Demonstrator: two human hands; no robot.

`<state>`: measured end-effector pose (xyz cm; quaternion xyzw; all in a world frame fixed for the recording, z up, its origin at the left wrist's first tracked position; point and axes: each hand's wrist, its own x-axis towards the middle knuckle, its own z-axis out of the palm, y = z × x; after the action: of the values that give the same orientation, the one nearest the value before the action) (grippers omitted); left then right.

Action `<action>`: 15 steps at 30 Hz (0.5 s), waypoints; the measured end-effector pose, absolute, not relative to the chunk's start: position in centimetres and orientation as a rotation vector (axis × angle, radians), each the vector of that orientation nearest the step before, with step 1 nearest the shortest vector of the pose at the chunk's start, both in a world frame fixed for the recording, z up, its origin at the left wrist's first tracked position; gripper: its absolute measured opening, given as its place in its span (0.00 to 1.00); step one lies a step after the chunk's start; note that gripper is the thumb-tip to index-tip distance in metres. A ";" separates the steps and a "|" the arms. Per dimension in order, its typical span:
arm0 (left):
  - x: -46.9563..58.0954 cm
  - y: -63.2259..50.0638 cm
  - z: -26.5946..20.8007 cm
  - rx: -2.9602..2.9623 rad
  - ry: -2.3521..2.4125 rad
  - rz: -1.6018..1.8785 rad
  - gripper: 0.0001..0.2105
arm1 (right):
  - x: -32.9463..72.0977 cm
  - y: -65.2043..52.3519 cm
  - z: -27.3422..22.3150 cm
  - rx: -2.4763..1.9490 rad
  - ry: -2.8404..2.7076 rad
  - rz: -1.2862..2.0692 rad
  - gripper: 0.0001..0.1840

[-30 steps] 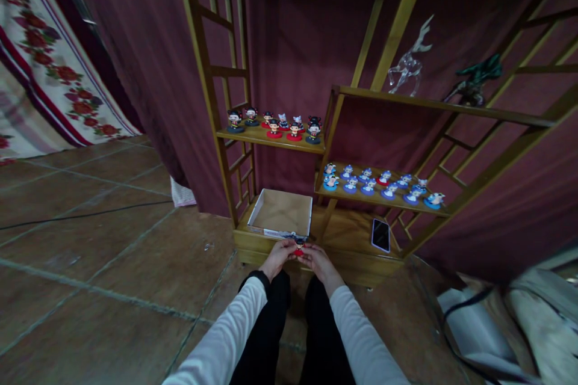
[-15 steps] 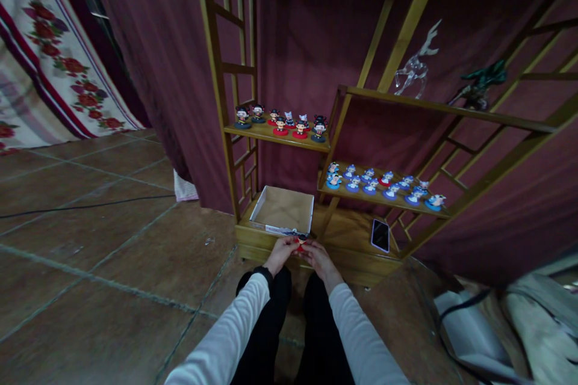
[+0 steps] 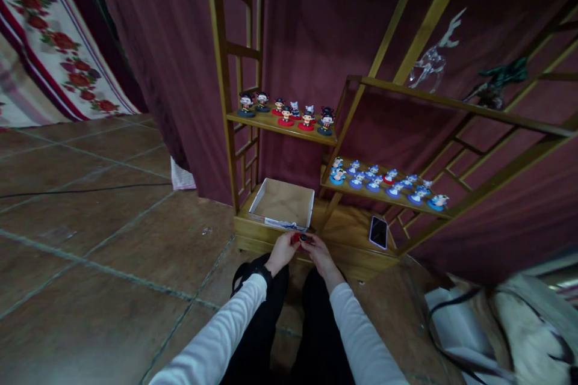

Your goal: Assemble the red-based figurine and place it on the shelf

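Both my hands meet just in front of the wooden shelf's bottom board, close over my knees. My left hand (image 3: 282, 249) and my right hand (image 3: 320, 251) pinch one small figurine (image 3: 300, 238) with a red base and a dark head between them. Right behind the figurine lies an open, shallow cardboard box (image 3: 283, 203), which looks empty. Several red-based and dark-based figurines (image 3: 286, 115) stand on the upper left shelf. Several blue-based figurines (image 3: 383, 183) stand on the lower right shelf.
A black phone (image 3: 378, 231) lies on the bottom board to the right of the box. A glass deer (image 3: 434, 53) and a dark green ornament (image 3: 497, 81) stand on the top shelf. Maroon curtains hang behind. A cable (image 3: 81, 190) crosses the tiled floor; bags (image 3: 487, 325) lie at right.
The view has tilted and shifted slightly, so the shelf sits a little further right. My hands stay together on the figurine and have turned it a little between the fingers.
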<state>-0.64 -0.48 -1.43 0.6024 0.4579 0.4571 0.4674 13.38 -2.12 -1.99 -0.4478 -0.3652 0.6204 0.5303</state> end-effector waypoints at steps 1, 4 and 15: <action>-0.7 -0.6 -1.4 1.483 1.141 1.133 0.16 | 13.4 -2.1 -2.0 -1.079 -0.901 1.449 0.21; -0.7 -0.8 -1.2 1.490 1.139 1.158 0.18 | 13.2 -2.0 -2.0 -1.110 -1.006 1.301 0.19; -0.6 -0.1 -1.9 1.441 0.962 1.169 0.20 | 12.8 -2.8 -1.8 -1.159 -1.143 1.074 0.20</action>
<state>-0.59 -0.13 -1.93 0.5965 0.3979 0.4837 0.5019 12.77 -2.77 -1.85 -0.4918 -0.4853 0.4558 0.5612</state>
